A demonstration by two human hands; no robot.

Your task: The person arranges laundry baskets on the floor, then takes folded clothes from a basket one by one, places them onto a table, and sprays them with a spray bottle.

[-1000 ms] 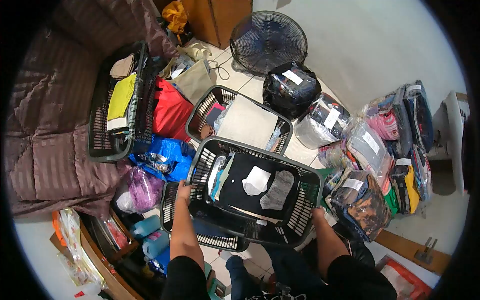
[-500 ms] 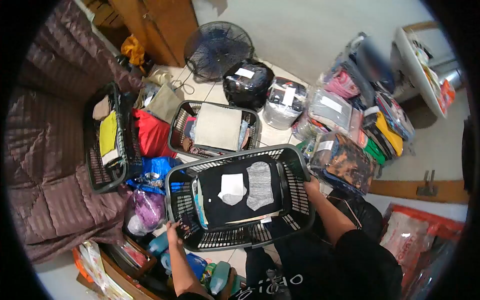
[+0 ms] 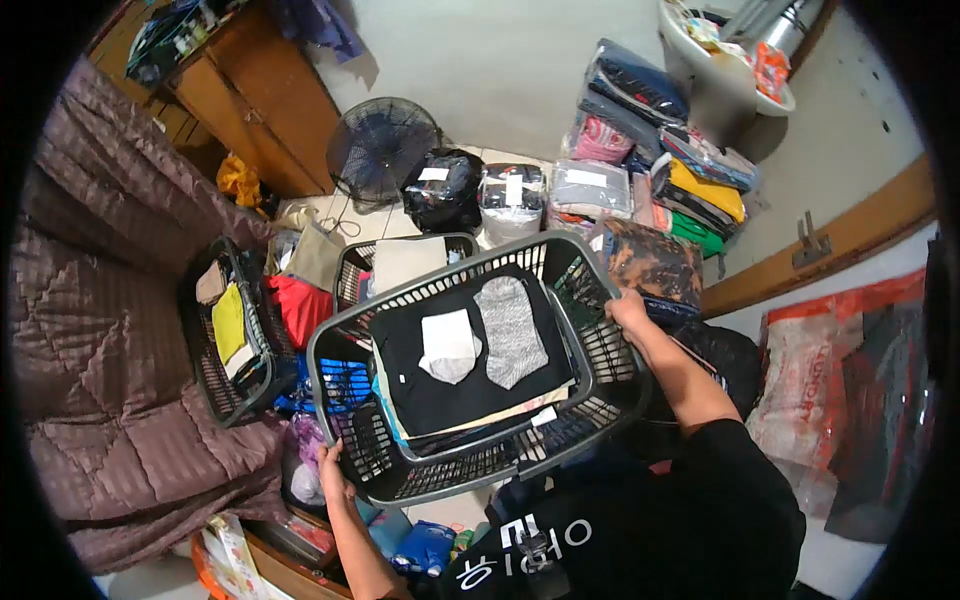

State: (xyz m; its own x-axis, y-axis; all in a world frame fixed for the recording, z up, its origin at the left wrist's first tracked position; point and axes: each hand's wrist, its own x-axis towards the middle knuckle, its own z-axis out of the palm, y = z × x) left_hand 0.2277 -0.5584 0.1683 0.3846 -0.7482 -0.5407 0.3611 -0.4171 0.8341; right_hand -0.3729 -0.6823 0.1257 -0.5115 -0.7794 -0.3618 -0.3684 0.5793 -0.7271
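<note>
A dark plastic laundry basket is held up in front of my body, tilted with its right side higher. My left hand grips its lower left rim, and my right hand is closed on its right rim. Inside, folded black cloth tops a stack of folded clothes. On that cloth lie a white sock and a grey sock, side by side. Part of a second basket with a folded cream cloth shows behind the held one.
A basket with a yellow-green cloth stands at the left by the draped purple-brown fabric. A fan, a black bag and bagged clothes line the wall. A door edge is at the right.
The held basket has come up closer to the camera and tilted, now covering part of the basket behind it. The view has turned toward the right.
</note>
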